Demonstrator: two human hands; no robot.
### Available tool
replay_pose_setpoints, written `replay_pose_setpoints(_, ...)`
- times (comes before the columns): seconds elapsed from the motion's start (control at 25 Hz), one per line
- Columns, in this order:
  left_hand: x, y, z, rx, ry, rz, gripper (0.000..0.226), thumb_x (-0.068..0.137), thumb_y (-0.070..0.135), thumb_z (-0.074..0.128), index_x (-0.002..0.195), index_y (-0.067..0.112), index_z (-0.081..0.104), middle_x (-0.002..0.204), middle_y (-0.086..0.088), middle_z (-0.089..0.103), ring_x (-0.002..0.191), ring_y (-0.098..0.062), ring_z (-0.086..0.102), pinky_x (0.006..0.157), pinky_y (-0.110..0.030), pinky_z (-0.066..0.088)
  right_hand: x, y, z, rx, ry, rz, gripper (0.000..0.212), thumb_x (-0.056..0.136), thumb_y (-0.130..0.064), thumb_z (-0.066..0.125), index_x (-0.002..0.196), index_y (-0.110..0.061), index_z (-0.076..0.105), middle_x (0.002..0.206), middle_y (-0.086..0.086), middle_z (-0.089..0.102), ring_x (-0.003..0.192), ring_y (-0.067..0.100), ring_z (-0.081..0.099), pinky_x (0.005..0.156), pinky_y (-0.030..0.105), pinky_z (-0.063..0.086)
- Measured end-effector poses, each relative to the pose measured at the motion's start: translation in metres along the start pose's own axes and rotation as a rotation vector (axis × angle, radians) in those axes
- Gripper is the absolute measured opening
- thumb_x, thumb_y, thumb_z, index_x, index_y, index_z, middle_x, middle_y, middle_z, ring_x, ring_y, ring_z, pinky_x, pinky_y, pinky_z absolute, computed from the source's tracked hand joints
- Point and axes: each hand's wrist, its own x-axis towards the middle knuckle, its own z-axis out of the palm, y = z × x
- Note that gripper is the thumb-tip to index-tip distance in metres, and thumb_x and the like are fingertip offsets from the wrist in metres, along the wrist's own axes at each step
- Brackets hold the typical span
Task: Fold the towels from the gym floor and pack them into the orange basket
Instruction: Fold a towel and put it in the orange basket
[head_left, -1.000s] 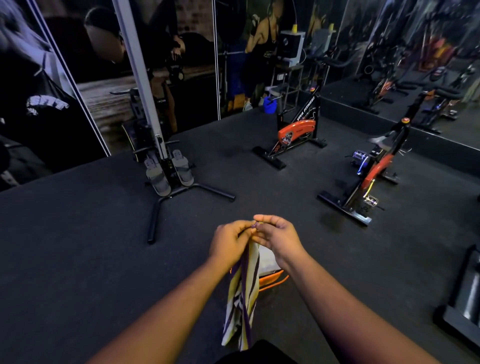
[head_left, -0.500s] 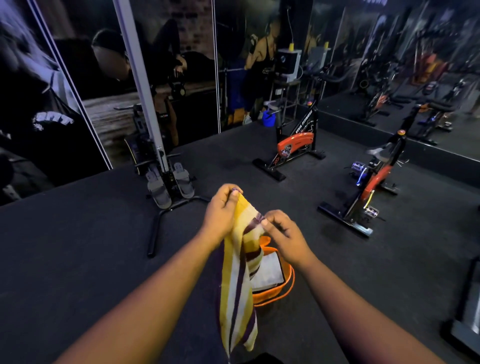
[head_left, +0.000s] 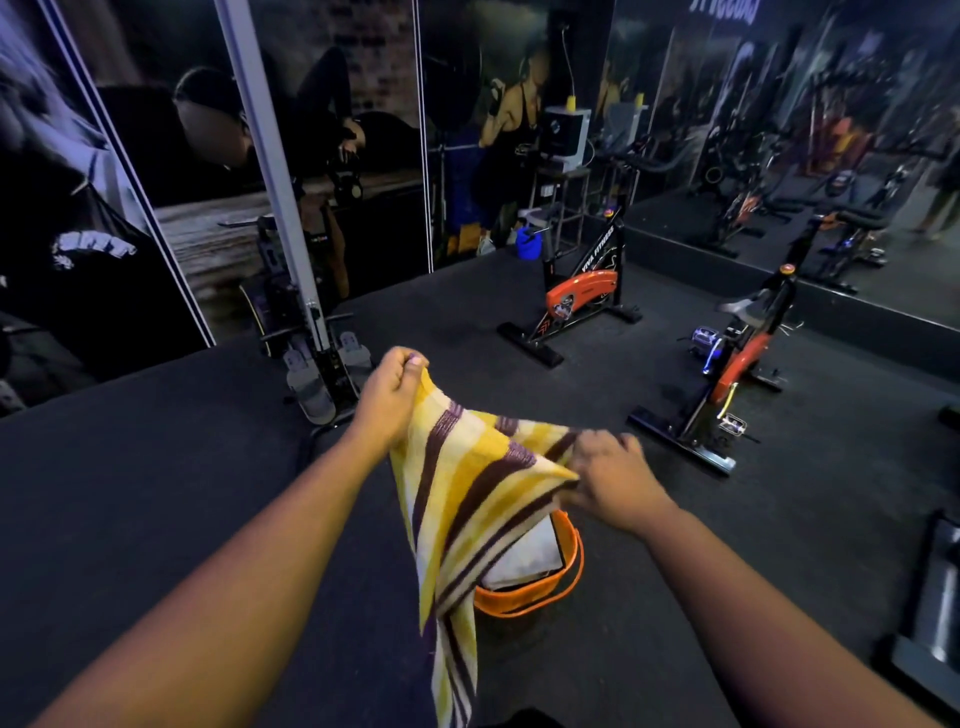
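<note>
**Dark gym floor, striped towel held over the basket**

Dark rubber flooring (head_left: 156, 509) fills the room, bounded at the far left by wall panels printed with exercise photos and at the far right by a mirror wall (head_left: 831, 156) reflecting more bikes. A rowing machine (head_left: 317, 364) stands at the far left with its pale rail rising steeply. Two orange-and-black spin bikes stand to the right: the far spin bike (head_left: 582, 296) near the wall, the right spin bike (head_left: 737, 369) closer in. A small blue bucket (head_left: 529, 244) sits by a metal stand at the far wall. A dark machine base (head_left: 930, 613) shows at the near right edge.

Both arms reach forward. The left hand (head_left: 387, 395) has its fingers curled tight, pinching the top corner of a yellow towel with dark purple stripes (head_left: 467, 499). The right hand (head_left: 608, 483) pinches the towel's edge lower and to the right, fingers curled over the cloth. The towel stretches between them and hangs down toward the near edge.

Just behind and under the towel, the orange basket (head_left: 540, 597) sits on the floor, partly hidden by it, with a folded white towel (head_left: 530, 558) inside.
</note>
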Motion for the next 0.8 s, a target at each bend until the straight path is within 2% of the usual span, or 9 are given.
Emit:
replay_pose_setpoints(0.16, -0.005, -0.009, -0.001, -0.102, -0.011, -0.055, 0.021, 0.101, 0.041, 0.055, 0.101, 0.021, 0.057, 0.089, 0.010, 0.058, 0.080, -0.001, 0.056, 0.073, -0.028, 0.040, 0.002, 0.015, -0.009, 0.294, 0.638, 0.123, 0.022, 0.081, -0.044, 0.070, 0.080, -0.024, 0.060, 0.108, -0.001, 0.049, 0.112, 0.024, 0.048, 0.093, 0.042, 0.035)
replay_pose_setpoints(0.24, -0.005, -0.007, -0.008, 0.011, -0.225, -0.003, 0.055, 0.081, 0.072, 0.061, 0.114, 0.028, 0.054, 0.098, 0.016, 0.056, 0.083, 0.006, 0.053, 0.075, -0.028, 0.044, 0.008, 0.017, -0.019, 0.619, 0.639, 0.216, 0.024, 0.080, -0.025, 0.076, 0.073, -0.027, 0.053, 0.102, -0.001, 0.053, 0.102, 0.017, 0.052, 0.087, 0.039, 0.043)
replay_pose_setpoints(0.32, -0.006, -0.002, -0.012, 0.483, -0.486, 0.132, 0.077, 0.061, 0.086, 0.068, 0.122, 0.040, 0.051, 0.111, 0.020, 0.055, 0.096, -0.001, 0.056, 0.081, -0.030, 0.049, 0.012, 0.015, -0.029, 1.042, 0.510, 0.360, 0.032, 0.084, -0.016, 0.074, 0.069, -0.027, 0.049, 0.083, -0.002, 0.058, 0.077, 0.011, 0.056, 0.069, 0.040, 0.050)
replay_pose_setpoints(0.4, -0.008, 0.004, -0.006, 0.743, -0.531, 0.221, 0.049, 0.067, 0.080, 0.072, 0.094, 0.040, 0.060, 0.096, 0.016, 0.061, 0.091, -0.012, 0.063, 0.073, -0.032, 0.051, 0.017, 0.009, -0.036, 1.374, 0.414, 0.432, 0.028, 0.090, -0.017, 0.070, 0.073, -0.028, 0.050, 0.074, 0.000, 0.057, 0.067, 0.013, 0.055, 0.061, 0.042, 0.048)
replay_pose_setpoints(0.48, -0.008, 0.017, 0.002, 0.388, -0.456, 0.097, 0.024, 0.082, 0.054, 0.079, 0.078, 0.032, 0.069, 0.076, 0.008, 0.068, 0.076, -0.017, 0.065, 0.067, -0.033, 0.048, 0.019, -0.007, -0.044, 1.690, 0.469, 0.413, 0.023, 0.092, -0.015, 0.069, 0.082, -0.031, 0.054, 0.079, 0.000, 0.059, 0.069, 0.013, 0.058, 0.063, 0.037, 0.048)
replay_pose_setpoints(0.56, -0.011, 0.039, 0.011, -0.156, -0.429, -0.098, 0.004, 0.090, 0.024, 0.077, 0.093, 0.020, 0.077, 0.087, -0.002, 0.077, 0.080, -0.017, 0.070, 0.072, -0.034, 0.054, 0.017, -0.022, -0.045, 1.963, 0.524, 0.338, 0.028, 0.087, -0.015, 0.073, 0.106, -0.027, 0.057, 0.097, -0.001, 0.067, 0.082, 0.012, 0.066, 0.071, 0.033, 0.056)
replay_pose_setpoints(0.68, -0.014, 0.081, 0.025, -0.623, -0.463, -0.264, 0.020, 0.096, 0.007, 0.060, 0.092, 0.016, 0.077, 0.094, -0.010, 0.078, 0.087, -0.023, 0.075, 0.073, -0.032, 0.061, 0.005, -0.052, -0.021, 1.501, 0.230, 0.110, 0.076, 0.077, -0.018, 0.087, 0.144, -0.017, 0.050, 0.132, -0.017, 0.062, 0.120, -0.006, 0.059, 0.106, 0.025, 0.049)
replay_pose_setpoints(0.76, -0.011, 0.106, 0.034, -0.694, -0.471, -0.320, 0.019, 0.097, 0.010, 0.057, 0.093, 0.012, 0.076, 0.094, -0.014, 0.078, 0.088, -0.029, 0.075, 0.073, -0.035, 0.062, 0.004, -0.072, -0.007, 1.279, 0.076, 0.107, 0.049, 0.080, -0.022, 0.088, 0.125, -0.017, 0.070, 0.113, -0.024, 0.071, 0.105, -0.015, 0.062, 0.100, 0.028, 0.051)
replay_pose_setpoints(0.8, -0.010, 0.111, 0.037, -0.739, -0.447, -0.327, 0.015, 0.099, 0.012, 0.059, 0.098, 0.012, 0.074, 0.094, -0.014, 0.077, 0.090, -0.030, 0.074, 0.074, -0.037, 0.062, 0.007, -0.075, -0.006, 1.290, 0.135, 0.135, 0.030, 0.084, -0.019, 0.084, 0.113, -0.015, 0.076, 0.102, -0.019, 0.075, 0.095, -0.013, 0.066, 0.092, 0.029, 0.053)
